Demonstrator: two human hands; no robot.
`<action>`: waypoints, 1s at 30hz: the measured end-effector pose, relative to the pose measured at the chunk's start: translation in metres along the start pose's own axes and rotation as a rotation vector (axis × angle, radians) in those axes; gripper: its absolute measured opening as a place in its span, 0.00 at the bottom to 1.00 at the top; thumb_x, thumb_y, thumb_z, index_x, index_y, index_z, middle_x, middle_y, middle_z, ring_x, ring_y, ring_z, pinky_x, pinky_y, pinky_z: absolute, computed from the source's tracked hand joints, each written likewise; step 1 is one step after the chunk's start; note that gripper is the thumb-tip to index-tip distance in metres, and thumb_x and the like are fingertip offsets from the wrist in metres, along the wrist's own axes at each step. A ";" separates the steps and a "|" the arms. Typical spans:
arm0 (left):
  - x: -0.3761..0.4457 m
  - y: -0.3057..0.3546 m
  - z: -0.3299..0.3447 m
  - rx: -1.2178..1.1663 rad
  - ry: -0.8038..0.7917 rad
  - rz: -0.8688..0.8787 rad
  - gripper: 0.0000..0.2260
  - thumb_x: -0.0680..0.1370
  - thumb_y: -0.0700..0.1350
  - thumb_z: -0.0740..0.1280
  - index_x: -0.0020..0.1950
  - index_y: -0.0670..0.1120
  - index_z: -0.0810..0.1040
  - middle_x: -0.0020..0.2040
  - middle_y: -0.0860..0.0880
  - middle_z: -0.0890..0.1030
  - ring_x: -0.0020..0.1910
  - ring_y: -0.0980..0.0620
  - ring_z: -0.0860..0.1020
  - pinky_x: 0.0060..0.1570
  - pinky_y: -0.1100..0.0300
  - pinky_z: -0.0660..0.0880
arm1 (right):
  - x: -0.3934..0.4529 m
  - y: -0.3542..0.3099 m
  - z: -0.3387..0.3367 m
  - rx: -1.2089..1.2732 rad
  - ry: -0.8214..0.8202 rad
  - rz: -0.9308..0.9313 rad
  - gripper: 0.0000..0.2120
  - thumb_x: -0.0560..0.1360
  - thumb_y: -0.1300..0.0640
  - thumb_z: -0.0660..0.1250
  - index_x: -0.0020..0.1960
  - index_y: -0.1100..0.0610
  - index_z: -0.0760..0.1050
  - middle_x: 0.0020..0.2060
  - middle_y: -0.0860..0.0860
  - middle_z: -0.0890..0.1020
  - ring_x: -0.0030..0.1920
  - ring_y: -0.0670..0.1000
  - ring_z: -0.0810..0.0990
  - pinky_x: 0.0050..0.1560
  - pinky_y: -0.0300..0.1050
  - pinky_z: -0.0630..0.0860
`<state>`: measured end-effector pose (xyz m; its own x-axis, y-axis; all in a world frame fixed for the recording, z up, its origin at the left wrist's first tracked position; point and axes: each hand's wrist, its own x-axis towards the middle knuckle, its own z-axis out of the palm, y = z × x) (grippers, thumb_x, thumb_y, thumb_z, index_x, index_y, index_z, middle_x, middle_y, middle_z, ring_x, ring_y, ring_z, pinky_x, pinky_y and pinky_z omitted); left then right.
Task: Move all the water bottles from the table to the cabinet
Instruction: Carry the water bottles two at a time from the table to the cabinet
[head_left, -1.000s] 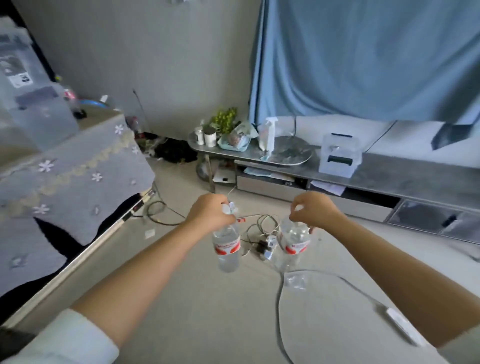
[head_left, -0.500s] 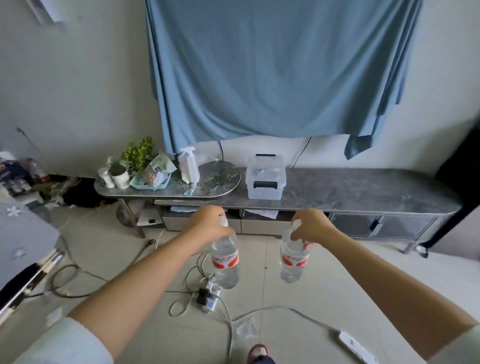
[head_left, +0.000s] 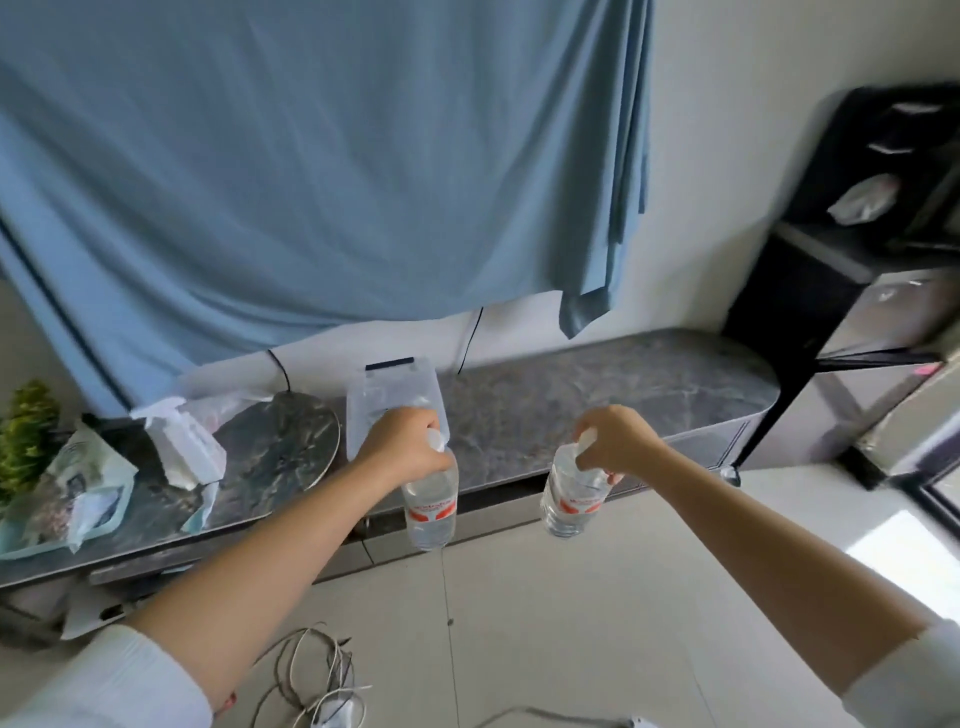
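While the left hand grips one water bottle by its neck and the right hand another bottle, both hanging before the grey cabinet at twelve o'clock, neither is set down yet.

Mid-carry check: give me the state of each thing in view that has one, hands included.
Left hand: grips the left clear plastic water bottle by its neck, hanging upright, off the cabinet.
Right hand: grips the right clear plastic water bottle by its neck, slightly tilted, in the air.
Clear plastic storage box: lid on, standing on the grey marble-top cabinet.
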<state>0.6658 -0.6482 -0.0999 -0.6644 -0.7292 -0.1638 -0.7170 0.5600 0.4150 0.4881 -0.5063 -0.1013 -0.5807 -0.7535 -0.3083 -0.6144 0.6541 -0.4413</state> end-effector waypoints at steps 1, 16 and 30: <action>0.024 0.011 0.004 -0.018 -0.010 0.009 0.10 0.72 0.46 0.71 0.38 0.46 0.70 0.43 0.48 0.74 0.42 0.49 0.72 0.31 0.62 0.65 | 0.018 0.010 -0.010 0.028 0.008 0.020 0.15 0.69 0.64 0.68 0.55 0.61 0.78 0.45 0.56 0.77 0.42 0.52 0.75 0.39 0.42 0.79; 0.305 0.200 0.055 -0.027 -0.075 0.079 0.07 0.71 0.45 0.70 0.40 0.47 0.72 0.49 0.45 0.80 0.47 0.47 0.75 0.42 0.61 0.66 | 0.246 0.170 -0.161 0.043 -0.005 0.095 0.14 0.69 0.63 0.69 0.54 0.61 0.78 0.43 0.52 0.74 0.42 0.52 0.75 0.28 0.35 0.69; 0.491 0.332 0.128 -0.048 -0.230 0.150 0.16 0.70 0.45 0.70 0.30 0.53 0.64 0.45 0.50 0.75 0.46 0.51 0.72 0.41 0.63 0.66 | 0.410 0.316 -0.248 0.048 0.024 0.276 0.08 0.67 0.65 0.66 0.45 0.56 0.76 0.32 0.45 0.70 0.40 0.52 0.76 0.29 0.36 0.70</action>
<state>0.0745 -0.7698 -0.1570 -0.7970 -0.5276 -0.2938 -0.5994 0.6319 0.4913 -0.0769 -0.5918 -0.1582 -0.7353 -0.5451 -0.4028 -0.4054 0.8300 -0.3831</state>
